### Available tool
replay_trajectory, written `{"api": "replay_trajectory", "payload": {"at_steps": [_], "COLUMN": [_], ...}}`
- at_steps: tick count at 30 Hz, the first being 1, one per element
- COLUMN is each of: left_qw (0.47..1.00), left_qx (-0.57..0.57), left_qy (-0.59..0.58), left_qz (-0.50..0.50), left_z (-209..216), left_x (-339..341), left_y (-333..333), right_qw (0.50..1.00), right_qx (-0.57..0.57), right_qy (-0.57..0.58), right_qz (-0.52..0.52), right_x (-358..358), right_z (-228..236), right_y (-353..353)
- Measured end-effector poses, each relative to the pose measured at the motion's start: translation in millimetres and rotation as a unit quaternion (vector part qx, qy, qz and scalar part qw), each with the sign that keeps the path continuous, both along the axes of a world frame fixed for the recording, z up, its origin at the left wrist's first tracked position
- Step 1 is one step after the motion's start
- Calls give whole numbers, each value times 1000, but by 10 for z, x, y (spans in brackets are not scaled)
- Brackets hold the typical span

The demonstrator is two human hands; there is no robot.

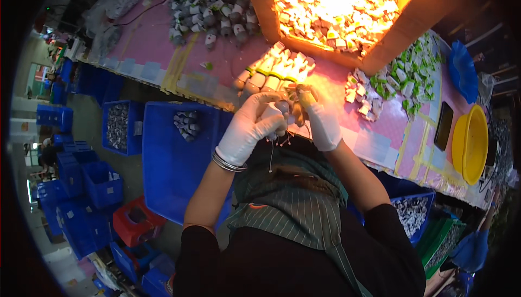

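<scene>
My left hand (245,129), in a white glove, is closed around a small white-and-grey piece (273,111) in front of my waist. My right hand (321,120), gloved too, meets it from the other side, its fingertips pinched at the piece; exactly what they grip is hidden. Thin wires with small pale ends (271,161) dangle below my fingers. Just beyond, at the table's near edge, lie several rows of white-and-grey capsule-shaped pieces (271,69) with yellow-green bands around them, brightly lit.
An open cardboard box (320,52) heaped with small pieces glares under strong light. Loose piles of grey-white pieces (217,9) and green-white pieces (410,72) flank it on the pink table (146,34). A yellow basin (471,144) and dark phone (444,126) sit right. Blue bins (173,188) stand left.
</scene>
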State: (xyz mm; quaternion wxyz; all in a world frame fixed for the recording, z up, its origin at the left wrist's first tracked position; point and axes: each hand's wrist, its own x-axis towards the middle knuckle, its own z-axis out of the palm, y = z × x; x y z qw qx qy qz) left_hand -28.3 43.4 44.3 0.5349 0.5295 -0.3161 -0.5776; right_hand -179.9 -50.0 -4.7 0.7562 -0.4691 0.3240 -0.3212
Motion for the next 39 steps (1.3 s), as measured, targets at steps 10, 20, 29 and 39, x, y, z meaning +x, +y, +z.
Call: {"api": "replay_trajectory", "payload": {"at_steps": [10, 20, 29, 39], "left_qw": [992, 974, 894, 840], "left_qx": [-14, 46, -89, -135], "left_qy": [-122, -208, -437, -525], "left_qz": [-16, -75, -40, -27], "left_z": [-358, -172, -431, -439], "left_x": [-127, -119, -211, -240], "left_y": [66, 98, 64, 51], "right_qw": [996, 988, 955, 972], "right_qx": [-19, -121, 216, 191], "right_qy": [75, 68, -70, 8], "right_qz": [45, 67, 192, 135], "right_x": [-217, -236, -308, -316], "right_z": [55, 29, -193, -72], "right_y": [42, 120, 131, 86]}}
